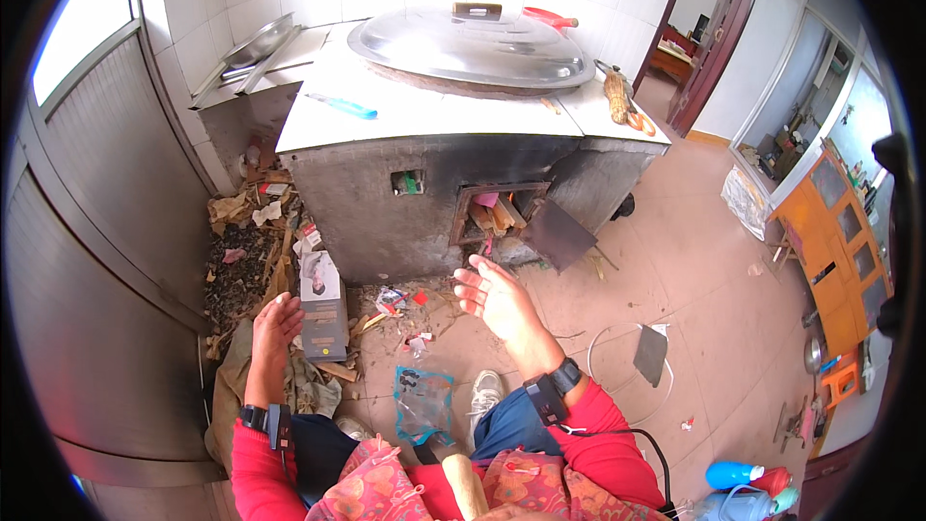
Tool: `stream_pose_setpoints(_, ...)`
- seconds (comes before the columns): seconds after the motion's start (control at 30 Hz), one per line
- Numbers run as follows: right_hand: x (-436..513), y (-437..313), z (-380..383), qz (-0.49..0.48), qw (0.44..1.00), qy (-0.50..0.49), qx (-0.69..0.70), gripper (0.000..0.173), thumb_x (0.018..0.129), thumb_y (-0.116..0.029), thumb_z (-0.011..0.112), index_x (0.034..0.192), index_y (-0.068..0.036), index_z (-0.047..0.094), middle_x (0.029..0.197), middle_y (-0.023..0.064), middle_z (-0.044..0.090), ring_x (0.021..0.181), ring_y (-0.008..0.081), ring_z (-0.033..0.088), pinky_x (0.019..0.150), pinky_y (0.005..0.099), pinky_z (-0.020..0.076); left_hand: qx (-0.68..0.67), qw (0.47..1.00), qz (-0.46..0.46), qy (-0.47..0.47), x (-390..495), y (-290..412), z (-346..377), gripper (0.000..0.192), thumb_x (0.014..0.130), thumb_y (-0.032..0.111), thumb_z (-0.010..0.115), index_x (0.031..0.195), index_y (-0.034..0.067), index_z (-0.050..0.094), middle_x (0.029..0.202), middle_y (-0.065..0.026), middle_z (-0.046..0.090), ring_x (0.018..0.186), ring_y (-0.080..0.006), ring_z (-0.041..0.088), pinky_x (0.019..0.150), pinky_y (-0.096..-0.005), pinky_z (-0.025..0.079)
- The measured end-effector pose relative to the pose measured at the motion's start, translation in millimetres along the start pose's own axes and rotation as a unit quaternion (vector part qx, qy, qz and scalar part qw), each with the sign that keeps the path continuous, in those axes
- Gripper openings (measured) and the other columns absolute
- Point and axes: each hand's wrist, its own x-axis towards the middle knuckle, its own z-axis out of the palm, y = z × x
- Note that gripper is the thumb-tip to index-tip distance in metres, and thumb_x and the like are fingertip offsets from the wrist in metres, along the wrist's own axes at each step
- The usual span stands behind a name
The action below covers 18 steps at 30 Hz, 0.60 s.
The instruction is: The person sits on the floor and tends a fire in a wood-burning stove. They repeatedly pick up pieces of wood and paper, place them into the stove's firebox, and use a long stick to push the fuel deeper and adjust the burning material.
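My right hand (499, 302) is raised before the stove's firebox opening (457, 221), palm showing, fingers spread and holding nothing. Split wood (499, 215) and something pink lie in that opening, with a small flame at its upper right. A dark metal plate (561, 235) leans askew at the right of the opening. My left hand (277, 322), also empty with loosely bent fingers, hovers near a grey cardboard box (323, 329). Below my hands, a clear plastic bag with blue edging (423, 398) lies between my shoes. A wooden handle (464, 485) shows at my lap.
A large metal lid (470, 47) covers the stove top. Around it are a blue-handled knife (343, 106), a straw brush (616, 98) and orange-handled scissors (641, 123). Scraps and ash (246, 268) fill the left corner. A cable loop (592, 354) lies on the right floor.
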Motion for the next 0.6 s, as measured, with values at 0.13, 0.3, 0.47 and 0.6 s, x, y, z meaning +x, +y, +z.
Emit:
stream_pose_setpoints(0.13, 7.1, 17.7, -8.9, 0.029, 0.998, 0.032, -0.039, 0.028, 0.092, -0.023, 0.052, 0.117, -0.011, 0.051, 0.101, 0.0104, 0.065, 0.083, 0.0224, 0.064, 0.069, 0.0347, 0.0514, -0.021, 1.0, 0.001, 0.003, -3.2, -0.8, -5.1, 0.037, 0.087, 0.034, 0.058, 0.115, 0.008, 0.057, 0.105, -0.0063, 0.065, 0.085, -0.0167, 0.063, 0.073, -0.0289, 0.05)
stream_pose_setpoints(0.3, 16.8, 30.2, -14.0, 0.054, 0.997, 0.031, -0.055, 0.03, 0.091, -0.024, 0.053, 0.118, -0.011, 0.051, 0.1, 0.0107, 0.065, 0.082, 0.0217, 0.064, 0.069, 0.0335, 0.0514, -0.026, 1.0, 0.014, 0.003, -12.9, 1.7, -12.4, 0.038, 0.087, 0.033, 0.058, 0.115, 0.007, 0.057, 0.106, -0.0074, 0.064, 0.086, -0.0171, 0.063, 0.073, -0.0288, 0.05)
stream_pose_setpoints(0.47, 16.0, 38.6, -6.4, 0.052, 0.994, 0.021, -0.095, 0.031, 0.089, -0.025, 0.057, 0.116, -0.01, 0.052, 0.096, 0.0095, 0.065, 0.08, 0.0203, 0.064, 0.067, 0.0316, 0.0513, -0.016, 1.0, 0.015, 0.015, -17.3, 3.0, -17.2, 0.039, 0.087, 0.034, 0.058, 0.115, 0.008, 0.057, 0.105, -0.0072, 0.065, 0.088, -0.0173, 0.063, 0.073, -0.0292, 0.05)
stream_pose_setpoints(0.6, 15.7, 44.1, -2.0, 0.05, 0.992, 0.024, -0.113, 0.028, 0.088, -0.027, 0.059, 0.11, -0.01, 0.054, 0.089, 0.0077, 0.066, 0.071, 0.0168, 0.065, 0.056, 0.0265, 0.0508, -0.004, 1.0, 0.013, 0.017, -17.0, 2.3, -16.7, 0.04, 0.086, 0.035, 0.059, 0.115, 0.008, 0.057, 0.105, -0.007, 0.064, 0.088, -0.0175, 0.063, 0.074, -0.0295, 0.05)
